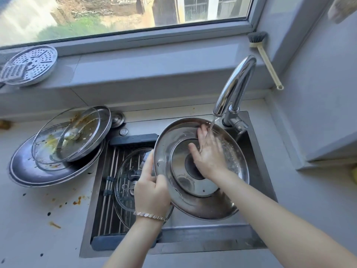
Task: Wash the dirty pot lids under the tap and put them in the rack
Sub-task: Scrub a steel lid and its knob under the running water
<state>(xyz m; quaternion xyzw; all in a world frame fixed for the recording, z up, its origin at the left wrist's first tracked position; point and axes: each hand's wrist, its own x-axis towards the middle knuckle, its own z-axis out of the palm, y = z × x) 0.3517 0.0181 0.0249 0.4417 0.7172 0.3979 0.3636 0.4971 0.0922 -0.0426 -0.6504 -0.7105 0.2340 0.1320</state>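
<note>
Our left hand (151, 190) grips the rim of the large round steel-rimmed glass lid (168, 182), tilted under the chrome tap (234, 86); our right hand (209, 151) lies flat, fingers spread, on it.

Five pot lids: one held (201, 169), one racked (127, 182), three stacked dirty (58, 151); two hands (152, 192); one tap (235, 84).

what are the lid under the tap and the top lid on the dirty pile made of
The lid under the tap looks like polished metal, probably stainless steel: it mirrors the light, and its centre panel may be glass. The top lid on the dirty pile looks like clear glass in a metal rim: the lids beneath show through it.
</note>
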